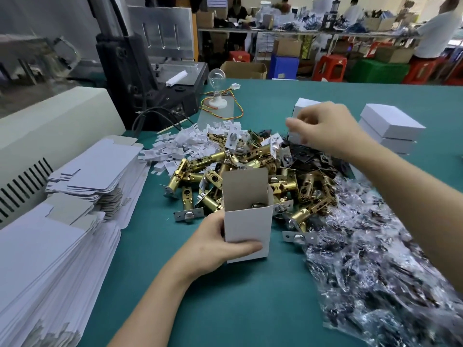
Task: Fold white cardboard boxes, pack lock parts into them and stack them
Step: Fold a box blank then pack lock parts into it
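Centre of table (225,309): white box (246,221) upright, mouth up, tall flap standing on the far side, long axis vertical. Grips it low down with left hand (218,244), thumb laid across the front face, fingers wrapped round the left wall. Shows one metal part (259,204) inside, just under the rim.

Reaches with right hand (325,128) well beyond the box and off to its right, over the far edge of the pile of brass latches (250,169), near the stack of finished boxes (390,128). Fingers curled there but blurred; cannot tell whether pinching a piece or nothing.

Puts the box mouth nearer the body and to the left of that hand, with the latch pile between. Probably calls for a pull back and leftward, then a drop straight down through the opening, clear of the raised flap. Leaves flat blanks (95,166) at far left and the heap of clear packets (375,246) at right untouched.
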